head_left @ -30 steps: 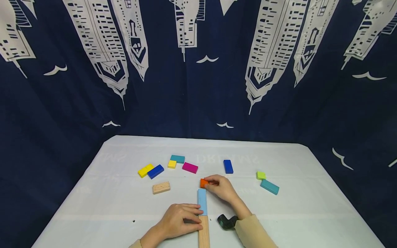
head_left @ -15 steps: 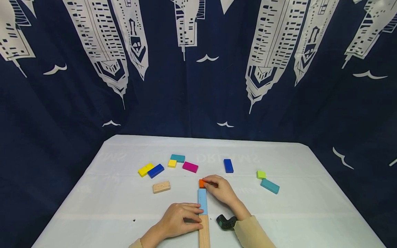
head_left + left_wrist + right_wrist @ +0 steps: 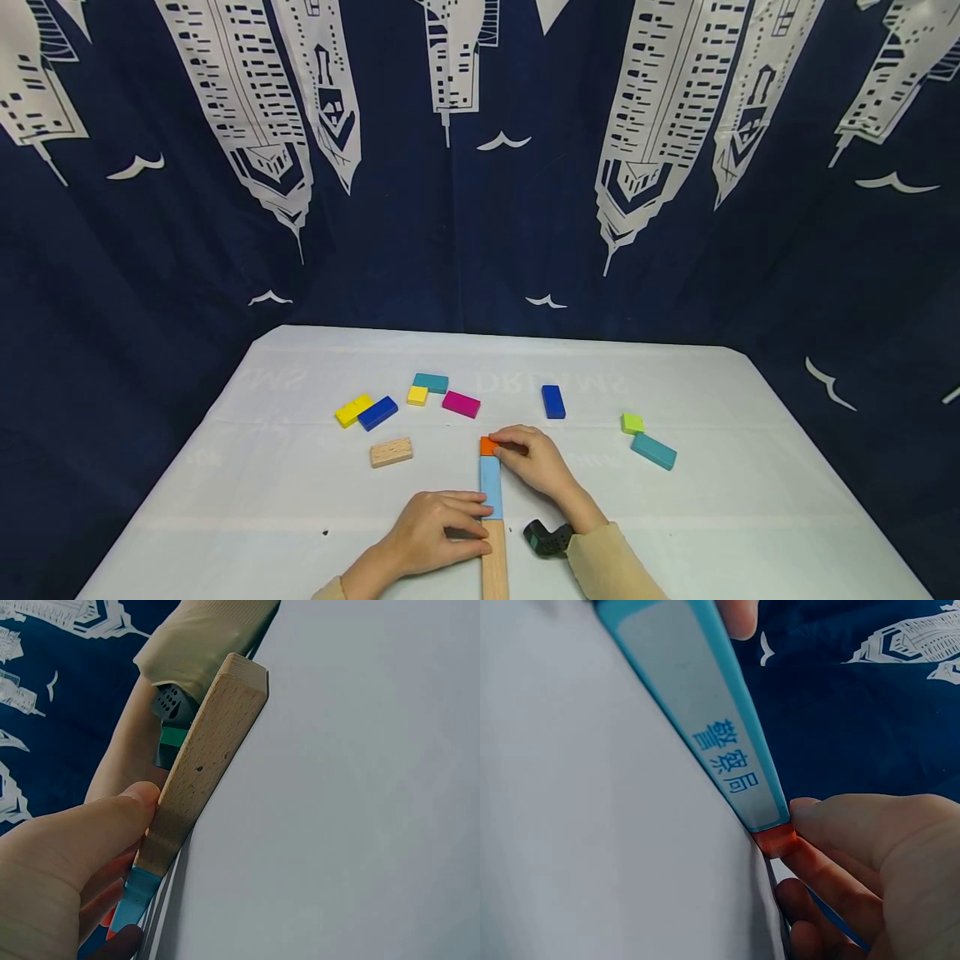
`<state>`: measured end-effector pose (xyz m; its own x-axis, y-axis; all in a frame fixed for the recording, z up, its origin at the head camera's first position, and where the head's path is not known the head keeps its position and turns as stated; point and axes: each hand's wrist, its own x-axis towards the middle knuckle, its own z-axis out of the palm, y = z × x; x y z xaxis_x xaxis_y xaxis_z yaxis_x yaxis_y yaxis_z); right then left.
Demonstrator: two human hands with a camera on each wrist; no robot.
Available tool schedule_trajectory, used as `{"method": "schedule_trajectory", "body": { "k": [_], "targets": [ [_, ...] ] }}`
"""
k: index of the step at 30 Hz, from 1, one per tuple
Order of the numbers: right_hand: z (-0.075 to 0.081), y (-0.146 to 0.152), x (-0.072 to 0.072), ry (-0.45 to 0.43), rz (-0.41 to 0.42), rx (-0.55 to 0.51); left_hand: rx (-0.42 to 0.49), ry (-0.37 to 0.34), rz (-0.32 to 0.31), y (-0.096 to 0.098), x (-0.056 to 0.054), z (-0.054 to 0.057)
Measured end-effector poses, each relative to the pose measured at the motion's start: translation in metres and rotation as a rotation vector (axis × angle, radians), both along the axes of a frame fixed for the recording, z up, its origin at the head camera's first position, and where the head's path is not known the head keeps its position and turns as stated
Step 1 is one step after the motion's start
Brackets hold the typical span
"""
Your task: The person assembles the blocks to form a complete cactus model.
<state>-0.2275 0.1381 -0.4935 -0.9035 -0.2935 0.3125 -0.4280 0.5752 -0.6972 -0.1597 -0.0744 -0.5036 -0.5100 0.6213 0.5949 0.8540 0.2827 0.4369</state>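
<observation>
Three blocks lie end to end in a line: a plain wooden block (image 3: pixel 494 567) nearest, a light blue block (image 3: pixel 490 479) with printed characters, and a small orange block (image 3: pixel 488 446) at the far end. My right hand (image 3: pixel 540 458) pinches the orange block between thumb and index finger, from the right and far sides. From the left, my left hand (image 3: pixel 435 533) rests its fingertips along the light blue and wooden blocks. In the left wrist view its thumb (image 3: pixel 142 796) touches the wooden block's side. The orange block meets the light blue block's end in the right wrist view.
Left of the line lie a short wooden block (image 3: pixel 391 452), yellow and blue blocks, a teal block (image 3: pixel 431 382) and a magenta block (image 3: pixel 461 404). Farther right are a blue block (image 3: pixel 553 402), a lime block (image 3: pixel 632 423) and another teal block (image 3: pixel 654 451). A black device (image 3: pixel 547 538) sits by the right cuff.
The orange block has shifted slightly left and toward the light blue block, now in line with it, my right hand moving along. My left hand stays put.
</observation>
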Motion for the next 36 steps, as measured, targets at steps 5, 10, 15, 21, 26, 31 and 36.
{"method": "schedule_trajectory", "body": {
  "k": [5, 10, 15, 21, 26, 31, 36],
  "targets": [
    [0.0011, 0.0010, 0.0003, -0.035, 0.015, -0.021, -0.004, 0.003, -0.008, -0.0005, 0.0002, 0.0013],
    [0.0014, 0.0019, -0.0004, -0.063, 0.026, -0.023, -0.008, 0.031, -0.006, -0.0005, 0.0004, 0.0032],
    [0.0006, 0.0029, 0.0003, -0.047, 0.028, -0.022, -0.004, 0.015, -0.004, -0.0004, 0.0003, 0.0028],
    [-0.0013, 0.0031, -0.0005, 0.004, 0.017, -0.020, -0.009, 0.000, 0.000, 0.0000, -0.0002, 0.0014],
    [-0.0017, 0.0028, -0.0009, 0.006, 0.004, -0.016, -0.012, -0.031, 0.003, 0.0002, 0.0006, 0.0019],
    [-0.0010, 0.0028, -0.0010, 0.003, 0.012, -0.021, -0.021, -0.002, 0.000, 0.0002, 0.0007, 0.0026],
    [-0.0019, 0.0033, -0.0014, 0.012, 0.020, -0.015, -0.016, 0.008, -0.010, -0.0002, 0.0002, 0.0022]
  ]
}}
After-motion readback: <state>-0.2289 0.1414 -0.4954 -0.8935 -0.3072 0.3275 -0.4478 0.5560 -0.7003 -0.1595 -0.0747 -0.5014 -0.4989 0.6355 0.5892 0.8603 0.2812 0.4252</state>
